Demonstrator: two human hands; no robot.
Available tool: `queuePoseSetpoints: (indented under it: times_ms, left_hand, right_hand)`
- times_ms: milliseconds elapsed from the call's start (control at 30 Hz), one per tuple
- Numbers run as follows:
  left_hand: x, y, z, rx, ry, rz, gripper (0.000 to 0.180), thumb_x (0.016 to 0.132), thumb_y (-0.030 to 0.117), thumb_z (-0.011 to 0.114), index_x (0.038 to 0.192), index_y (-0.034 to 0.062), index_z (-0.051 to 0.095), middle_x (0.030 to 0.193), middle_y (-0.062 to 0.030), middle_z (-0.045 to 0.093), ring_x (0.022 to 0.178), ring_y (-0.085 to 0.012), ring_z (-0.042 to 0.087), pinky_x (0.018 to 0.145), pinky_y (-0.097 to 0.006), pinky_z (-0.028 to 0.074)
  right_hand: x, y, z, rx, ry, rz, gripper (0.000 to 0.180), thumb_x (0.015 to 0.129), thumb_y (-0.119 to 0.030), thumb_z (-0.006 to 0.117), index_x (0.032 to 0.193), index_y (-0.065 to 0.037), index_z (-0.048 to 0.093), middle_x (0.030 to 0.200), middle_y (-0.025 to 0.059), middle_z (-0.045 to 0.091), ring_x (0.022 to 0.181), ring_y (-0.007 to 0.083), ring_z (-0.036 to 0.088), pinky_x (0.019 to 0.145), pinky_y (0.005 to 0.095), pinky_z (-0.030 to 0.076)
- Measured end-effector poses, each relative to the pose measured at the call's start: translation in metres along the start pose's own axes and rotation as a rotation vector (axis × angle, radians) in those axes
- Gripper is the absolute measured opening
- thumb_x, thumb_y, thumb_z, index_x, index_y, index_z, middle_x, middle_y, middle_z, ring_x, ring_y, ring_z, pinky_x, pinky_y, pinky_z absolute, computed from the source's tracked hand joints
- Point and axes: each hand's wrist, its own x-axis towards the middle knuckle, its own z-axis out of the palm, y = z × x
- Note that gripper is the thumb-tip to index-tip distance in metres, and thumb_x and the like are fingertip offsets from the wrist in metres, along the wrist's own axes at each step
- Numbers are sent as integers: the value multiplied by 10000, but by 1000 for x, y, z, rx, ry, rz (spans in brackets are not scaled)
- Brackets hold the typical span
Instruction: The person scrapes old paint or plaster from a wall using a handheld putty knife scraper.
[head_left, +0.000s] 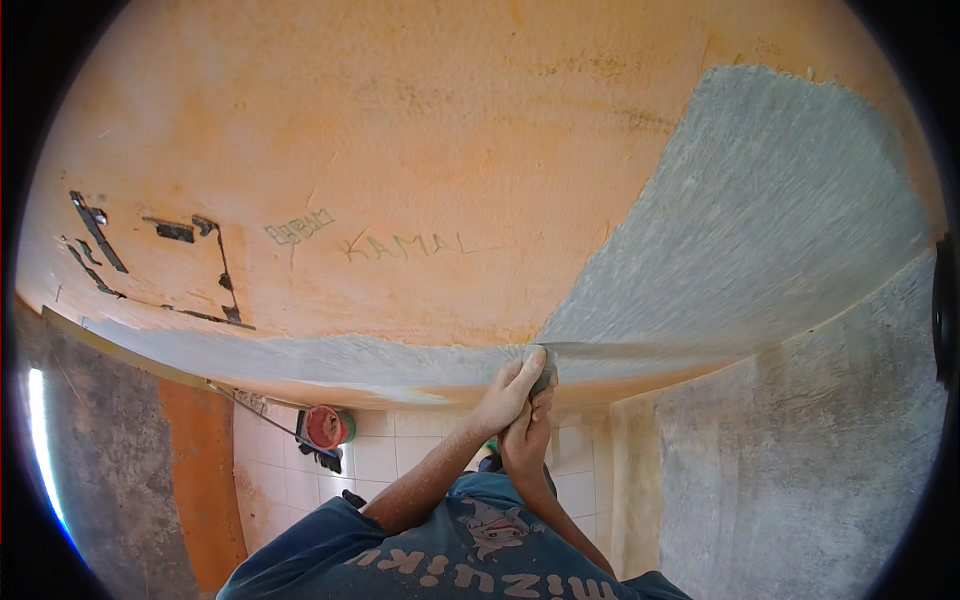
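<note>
Both of my hands are wrapped round a dark scraper [545,374], held against the wall straight ahead. My left hand [508,392] is higher, with its thumb stretched along the tool. Just below it, my right hand [527,436] grips the lower part. Most of the handle is hidden by my fingers. The scraper's tip meets the wall where the orange paint [420,180] borders a bare grey patch [750,200]. This grey surface widens to the upper right and runs left as a narrow strip [300,350].
Black tape-like remnants [175,230] and pencilled marks [300,228] are on the orange wall. Below left, a bucket [325,427] with a reddish inside stands on the tiled floor [375,459], near a dark crumpled item [328,462] and a long rod [255,408]. A grey side wall [790,460] rises at right.
</note>
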Motion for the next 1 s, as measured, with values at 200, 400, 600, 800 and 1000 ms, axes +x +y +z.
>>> queuePoseSetpoints:
  times_ms: [200, 400, 600, 800, 1000]
  left_hand:
    - [-1, 0, 4, -44, 12, 2, 493, 998, 486, 383, 844, 33, 501, 579, -15, 420, 486, -113, 412, 473, -253, 368]
    - [3, 0, 2, -66, 18, 29, 493, 996, 493, 383, 849, 37, 501, 569, -12, 408, 480, -111, 396, 468, -256, 361]
    - [3, 17, 15, -59, 50, 53, 495, 984, 504, 415, 832, 42, 510, 577, -9, 434, 476, -107, 412, 455, -253, 363]
    - [2, -13, 1, 90, 132, 54, 516, 982, 524, 394, 856, 46, 539, 580, -18, 485, 508, -121, 479, 507, -265, 419]
    - [0, 0, 13, -12, 88, 43, 503, 986, 496, 416, 855, 24, 533, 606, -24, 475, 527, -114, 464, 489, -253, 412]
  right_hand:
    - [5, 7, -4, -123, -8, -168, 155, 1021, -161, 364, 1014, -20, 430, 678, 0, 486, 514, 46, 468, 433, 193, 348]
    - [9, 0, -4, -133, -20, -148, 172, 1020, -170, 369, 1019, -13, 439, 675, 2, 489, 513, 46, 473, 433, 193, 353]
    - [16, -23, -5, -105, -5, 17, 270, 996, -155, 402, 993, 63, 562, 824, 153, 593, 760, 230, 615, 673, 334, 476]
    - [7, -10, -12, -2, -49, 50, 228, 997, -159, 425, 1098, 29, 506, 696, 39, 554, 619, 116, 552, 552, 263, 438]
    - [11, -30, -14, 59, -71, -53, 198, 1011, -180, 415, 1013, -14, 522, 623, -20, 486, 493, 37, 443, 436, 210, 337]
